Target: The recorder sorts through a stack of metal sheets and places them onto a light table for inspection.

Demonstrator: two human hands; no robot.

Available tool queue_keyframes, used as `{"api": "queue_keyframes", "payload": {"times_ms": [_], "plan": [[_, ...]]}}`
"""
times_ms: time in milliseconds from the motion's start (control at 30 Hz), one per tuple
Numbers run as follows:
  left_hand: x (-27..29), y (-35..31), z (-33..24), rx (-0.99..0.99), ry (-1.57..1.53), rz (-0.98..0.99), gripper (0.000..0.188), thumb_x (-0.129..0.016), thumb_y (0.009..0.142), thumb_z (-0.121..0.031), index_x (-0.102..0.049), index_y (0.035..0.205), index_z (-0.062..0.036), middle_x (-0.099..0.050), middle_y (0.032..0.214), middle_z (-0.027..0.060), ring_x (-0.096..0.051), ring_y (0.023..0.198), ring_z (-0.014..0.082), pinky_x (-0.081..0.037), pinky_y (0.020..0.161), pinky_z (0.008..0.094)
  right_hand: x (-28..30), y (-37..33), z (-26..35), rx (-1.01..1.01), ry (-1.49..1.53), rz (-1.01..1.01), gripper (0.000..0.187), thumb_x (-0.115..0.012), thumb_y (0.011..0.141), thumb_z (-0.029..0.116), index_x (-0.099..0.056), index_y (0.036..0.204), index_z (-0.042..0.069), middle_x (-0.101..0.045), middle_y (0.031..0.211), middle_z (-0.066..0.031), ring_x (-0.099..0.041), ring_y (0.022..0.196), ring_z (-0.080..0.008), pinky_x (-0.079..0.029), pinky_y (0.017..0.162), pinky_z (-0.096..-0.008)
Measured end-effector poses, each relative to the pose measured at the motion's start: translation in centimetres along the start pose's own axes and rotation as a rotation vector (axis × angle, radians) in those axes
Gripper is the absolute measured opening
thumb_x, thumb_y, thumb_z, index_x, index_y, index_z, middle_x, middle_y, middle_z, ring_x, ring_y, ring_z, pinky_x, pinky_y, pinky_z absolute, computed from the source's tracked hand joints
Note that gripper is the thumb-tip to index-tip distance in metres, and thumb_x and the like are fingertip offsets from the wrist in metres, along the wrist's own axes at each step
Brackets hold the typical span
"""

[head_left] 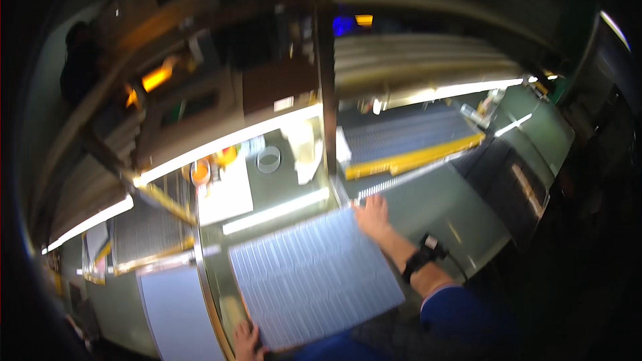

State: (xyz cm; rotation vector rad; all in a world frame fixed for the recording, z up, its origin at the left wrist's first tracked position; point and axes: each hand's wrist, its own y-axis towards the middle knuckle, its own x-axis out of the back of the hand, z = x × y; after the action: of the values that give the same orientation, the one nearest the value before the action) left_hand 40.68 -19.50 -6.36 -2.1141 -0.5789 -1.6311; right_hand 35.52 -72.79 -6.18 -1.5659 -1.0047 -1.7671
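A rectangular light-blue sheet (pixel 314 281) with rows of narrow ribbed strips lies tilted in front of me, its near part reaching over the bench's front edge. My right hand (pixel 372 215) is closed on its far right corner, and a dark band with a small device sits on that wrist. At the near left corner, my left hand (pixel 247 341) has its fingers closed round the sheet's edge. The undersides of both grips are hidden, and the picture is somewhat blurred by motion.
The green bench top (pixel 428 200) runs on both sides. Behind stand a roll of tape (pixel 269 159), white paper (pixel 227 194) and an orange container (pixel 200 172). A yellow-edged stack (pixel 414 140) lies back right. A pale board (pixel 179 314) lies left. Lit shelving (pixel 326 87) rises behind.
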Motion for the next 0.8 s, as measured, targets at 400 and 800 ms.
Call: {"api": "queue_keyframes", "payload": {"times_ms": [400, 800], "plan": [[1.5, 11.7, -4.7, 0.206, 0.057, -0.255, 0.059, -0.057, 0.077, -0.022, -0.038, 0.129, -0.0005, -0.036, 0.134, 0.0209, -0.031, 0.125, 0.0364, -0.024, 0.102, 0.0489, -0.8, -4.0, 1.9, -0.036, 0.283, -0.229, 0.047, -0.045, 0.086, 0.033, -0.044, 0.125, 0.008, -0.042, 0.13, -0.0091, -0.035, 0.121, -0.0262, -0.02, 0.104, -0.0459], [4.7, 20.1, -1.9, 0.301, 0.076, -0.346, 0.057, -0.056, 0.078, -0.023, -0.039, 0.128, -0.0006, -0.037, 0.133, 0.0212, -0.033, 0.124, 0.0359, -0.026, 0.101, 0.0477, 2.2, -12.5, -3.4, 0.116, 0.458, 0.079, 0.084, -0.058, 0.064, 0.068, -0.041, 0.131, 0.021, -0.016, 0.141, -0.0229, -0.013, 0.132, -0.0362, -0.008, 0.107, -0.0462]]}}
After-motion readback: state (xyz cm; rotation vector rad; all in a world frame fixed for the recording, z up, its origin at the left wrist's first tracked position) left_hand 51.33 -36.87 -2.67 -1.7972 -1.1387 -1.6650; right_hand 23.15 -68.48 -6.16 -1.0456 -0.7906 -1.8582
